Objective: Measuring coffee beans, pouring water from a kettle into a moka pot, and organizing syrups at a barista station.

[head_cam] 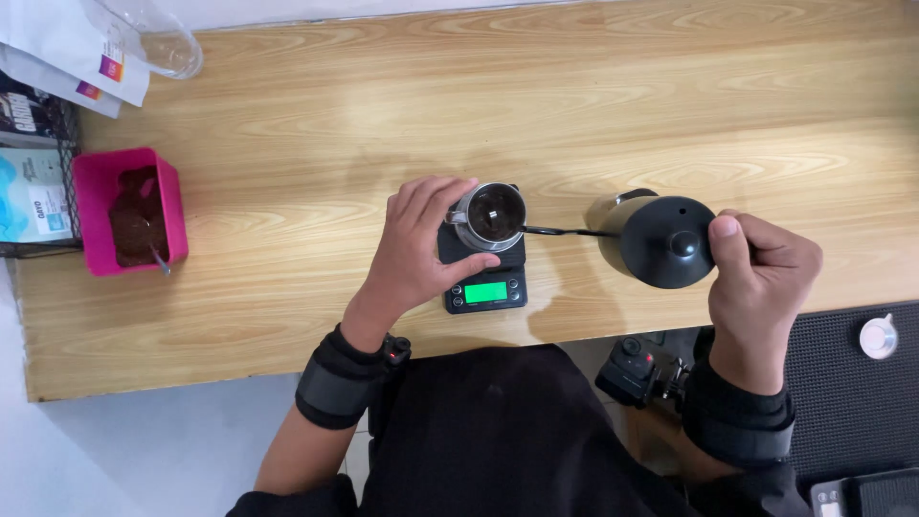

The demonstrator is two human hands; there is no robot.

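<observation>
Wooden tabletop point(574, 86) seen from above, person seated at its near edge. Left hand point(416, 254) wraps around a small metal cup point(490, 215), fingers curled on its side, steadying it on a black digital scale point(485, 278) whose green display is lit. Cup looks dark inside, contents not clear. Right hand point(761, 278) grips the handle of a black gooseneck kettle point(661, 239), thumb on the lid edge; thin spout reaches to the cup rim, kettle lid on. Judged progress: cup placed, scale on, pour seems underway or just starting, no stream visible. Pink tub point(134, 211) of brown grounds with a spoon sits well apart at left, near a clear glass vessel point(158, 38) and white bags point(72, 57)
</observation>
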